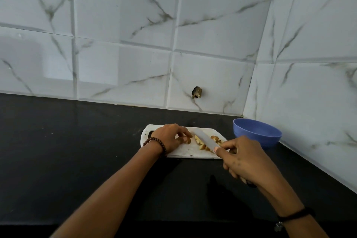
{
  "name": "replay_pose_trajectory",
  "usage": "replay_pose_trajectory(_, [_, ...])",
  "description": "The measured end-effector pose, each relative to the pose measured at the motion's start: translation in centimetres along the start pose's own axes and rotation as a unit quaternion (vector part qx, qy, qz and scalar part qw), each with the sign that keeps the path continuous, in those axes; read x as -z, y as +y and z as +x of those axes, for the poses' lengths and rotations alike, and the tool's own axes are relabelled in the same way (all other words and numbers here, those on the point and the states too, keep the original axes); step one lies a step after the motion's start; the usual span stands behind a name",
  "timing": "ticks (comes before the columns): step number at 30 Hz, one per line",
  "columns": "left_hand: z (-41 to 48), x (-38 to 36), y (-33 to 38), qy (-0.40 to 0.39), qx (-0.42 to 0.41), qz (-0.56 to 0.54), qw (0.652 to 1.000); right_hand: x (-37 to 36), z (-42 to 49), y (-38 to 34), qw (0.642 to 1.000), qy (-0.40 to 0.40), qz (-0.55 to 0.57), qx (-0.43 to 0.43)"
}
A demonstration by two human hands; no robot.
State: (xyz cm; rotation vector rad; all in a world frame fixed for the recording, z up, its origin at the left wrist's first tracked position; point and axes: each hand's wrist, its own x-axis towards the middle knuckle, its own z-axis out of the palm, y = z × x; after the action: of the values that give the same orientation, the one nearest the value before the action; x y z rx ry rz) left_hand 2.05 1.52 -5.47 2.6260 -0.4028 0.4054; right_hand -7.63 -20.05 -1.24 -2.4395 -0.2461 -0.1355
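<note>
From my remote seat, both forearms reach in from 6 o'clock toward the cutting board (185, 151). The left hand (168, 137), with a bead bracelet (158, 144) on its wrist, lies knuckles-up on the board's 9 o'clock half. Its fingertips are curled down and pinch a brownish chunk (187, 139). The right hand (243, 158) is clenched round the knife (205, 139), one fingertip pressed at the base of the blade, the handle mostly hidden in the fist. The blade slants from 10 o'clock to 4 o'clock across the pile of cut pieces (200, 144), just beside the left fingertips. More pieces lie on the blade's 2 o'clock side.

A blue bowl (251, 138) stands at 3 o'clock of the board, near it but apart; I see only its blue inner wall.

The board lies on a black counter (77, 150). The tiled wall (125, 44) runs close behind at 12 o'clock and turns a corner just past the bowl. The counter stretches wide toward 9 o'clock.
</note>
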Motion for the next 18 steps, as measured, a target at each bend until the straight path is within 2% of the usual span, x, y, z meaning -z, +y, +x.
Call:
replay_pose_trajectory(4, [0.0, 0.1, -0.1, 0.004, 0.002, -0.001, 1.0, -0.8, 0.3, 0.1, 1.0, 0.01, 0.004, -0.003])
replay_pose_trajectory(12, [0.0, -0.7, 0.5, 0.076, 0.006, -0.048, 0.996, -2.1, 1.0, 0.2, 0.999, 0.044, 0.016, 0.005])
replay_pose_trajectory(18, [0.1, -0.2, -0.1, 0.049, 0.01, -0.095, 0.994, -3.3, 1.0, 0.5, 0.997, 0.068, 0.023, 0.002])
